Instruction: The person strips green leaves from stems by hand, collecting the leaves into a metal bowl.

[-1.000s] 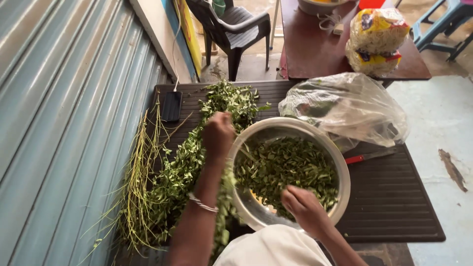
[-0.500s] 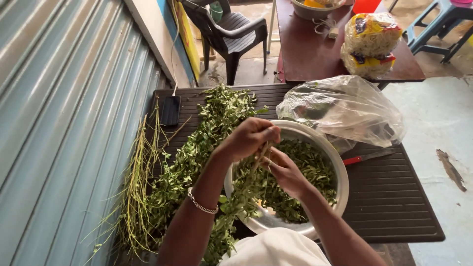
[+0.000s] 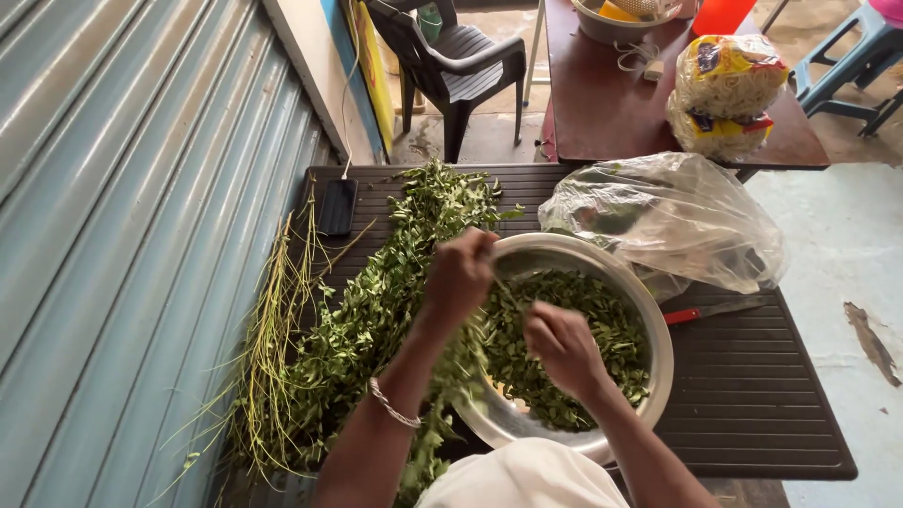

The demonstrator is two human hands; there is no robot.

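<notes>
Hands over steel bowl (image 3: pixel 649 310), left hand (image 3: pixel 459 275) and right hand (image 3: pixel 562 343) fingers pinching leafy sprig (image 3: pixel 508 301), seemingly slanting left-to-right

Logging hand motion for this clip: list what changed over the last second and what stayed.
The left hand left the leafy pile holding a sprig; the right hand rose from the leaves to meet it over the steel bowl. The bowl, plastic bag, knife and phone stayed put.

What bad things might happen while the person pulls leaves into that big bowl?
The metal bowl sticks out over the near edge of the dark table, so a hard tug by the left hand or right hand might tip it. The knife lies just beside the bowl, near the right hand, so a careless reach could mean a cut. Leaves might spill past the rim.
</notes>
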